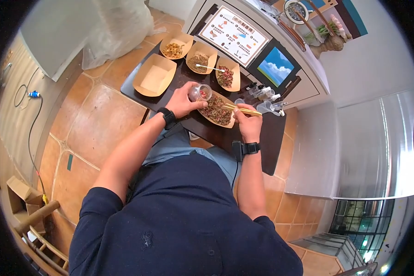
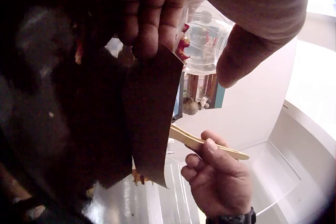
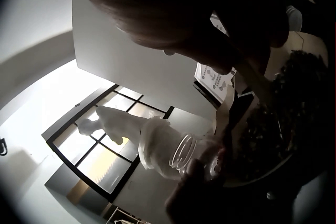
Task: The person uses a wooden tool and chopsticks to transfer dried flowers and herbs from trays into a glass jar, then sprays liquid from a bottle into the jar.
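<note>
My left hand (image 1: 184, 99) grips a small clear jar (image 1: 201, 93) with red bits inside, tilted beside a paper tray (image 1: 220, 95). A mix of dried dark red and brown petals (image 1: 216, 114) fills that tray. Bamboo tweezers (image 1: 246, 110) are pinched in my right hand (image 1: 249, 125), their tips over the mix. In the left wrist view, red pieces show inside the jar (image 2: 207, 37), between thumb and fingers, with the tweezers (image 2: 231, 153) beyond. The right wrist view catches the jar's ridged open mouth (image 3: 182, 151); the tweezers' tips are dark there.
Behind stand paper trays of yellow-orange petals (image 1: 173, 50), brown bits (image 1: 198, 60) and dark red buds (image 1: 226, 78). A white stick (image 1: 210, 67) lies across two of them. Another tray (image 1: 154, 76) is at left. Small bottles (image 1: 264, 94) cluster at right; a sign (image 1: 234, 36) and screen (image 1: 275, 66) stand behind.
</note>
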Demonstrator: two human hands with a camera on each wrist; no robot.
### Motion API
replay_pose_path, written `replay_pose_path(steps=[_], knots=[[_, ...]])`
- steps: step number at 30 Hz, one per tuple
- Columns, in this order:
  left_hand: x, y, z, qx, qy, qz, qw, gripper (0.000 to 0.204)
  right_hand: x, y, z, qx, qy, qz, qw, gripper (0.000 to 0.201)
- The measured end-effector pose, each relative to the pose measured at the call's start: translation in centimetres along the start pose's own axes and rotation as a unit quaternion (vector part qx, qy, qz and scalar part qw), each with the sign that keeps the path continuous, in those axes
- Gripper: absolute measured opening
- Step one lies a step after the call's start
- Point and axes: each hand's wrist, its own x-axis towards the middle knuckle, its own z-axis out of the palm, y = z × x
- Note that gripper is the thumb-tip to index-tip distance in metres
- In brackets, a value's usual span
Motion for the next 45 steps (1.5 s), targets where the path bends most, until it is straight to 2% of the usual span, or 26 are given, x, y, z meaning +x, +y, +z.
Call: replay_pose_path(steps=[2, 4, 5, 6, 7, 9, 10, 12, 16, 18, 22, 28, 31, 35, 38, 43, 45], knots=[[0.0, -0.1, 0.1, -0.001, 0.0, -0.001, 1.0, 0.077, 0.0, -0.1, 0.4, 0.012, 0.029, -0.01, 0.999, 0.018], [0.1, -0.3, 0.1, 0.0, 0.001, 0.001, 1.0, 0.077, 0.4, 1.7, 0.6, -0.015, 0.019, -0.02, 1.0, 0.018], [0.1, -0.4, 0.2, 0.003, 0.001, 0.003, 1.0, 0.076, 0.3, 1.1, 1.1, -0.044, 0.007, -0.029, 0.999, 0.018], [0.1, -0.5, 0.2, 0.007, 0.002, 0.005, 1.0, 0.076, -0.1, 0.4, 1.2, -0.039, -0.01, 0.005, 0.999, 0.019], [0.1, -0.6, 0.2, 0.007, 0.002, 0.004, 1.0, 0.076, -0.2, -0.2, 1.4, -0.038, -0.01, 0.005, 0.999, 0.019], [0.0, -0.4, 0.2, -0.004, 0.001, -0.016, 1.0, 0.075, -0.4, -0.7, 1.7, 0.05, -0.002, 0.05, 0.998, 0.02], [-0.1, -0.2, 0.2, -0.004, 0.0, -0.017, 1.0, 0.075, -0.3, -0.5, 1.6, 0.05, -0.002, 0.051, 0.997, 0.02], [-0.1, -0.1, 0.2, -0.005, 0.001, -0.01, 1.0, 0.075, 0.2, 0.7, 1.0, 0.023, 0.027, -0.007, 0.999, 0.02], [0.0, -0.1, 0.1, 0.004, 0.002, -0.008, 1.0, 0.075, 0.4, 1.9, 0.8, -0.07, 0.028, -0.026, 0.997, 0.02], [0.1, -0.2, 0.1, 0.006, -0.003, -0.014, 1.0, 0.076, -0.3, 0.6, 1.3, -0.008, 0.006, 0.033, 0.999, 0.02], [0.0, 0.0, 0.1, 0.006, -0.001, -0.007, 1.0, 0.078, -0.2, 0.3, 1.5, 0.045, 0.031, 0.017, 0.998, 0.02], [0.1, -0.6, 0.2, -0.005, -0.002, 0.002, 1.0, 0.08, -0.4, 1.1, 0.5, 0.029, 0.006, 0.016, 0.999, 0.019], [0.0, -0.2, 0.0, 0.001, 0.001, -0.001, 1.0, 0.079, -0.2, 1.0, -0.1, -0.045, 0.004, 0.02, 0.999, 0.017], [0.0, -0.2, 0.2, -0.001, -0.004, -0.006, 1.0, 0.079, -0.3, 0.2, 0.3, -0.034, 0.033, -0.001, 0.999, 0.017], [0.1, -0.4, 0.2, -0.001, -0.001, -0.006, 1.0, 0.078, -0.5, 0.7, 1.7, 0.049, -0.016, 0.018, 0.999, 0.021], [0.0, -0.4, 0.2, -0.003, 0.004, 0.0, 1.0, 0.077, -0.6, 1.2, 3.0, 0.031, -0.029, 0.012, 0.999, 0.022], [0.0, -0.2, 0.2, -0.01, 0.0, -0.005, 1.0, 0.077, -0.8, 0.3, 3.0, 0.095, -0.02, 0.051, 0.994, 0.023]])
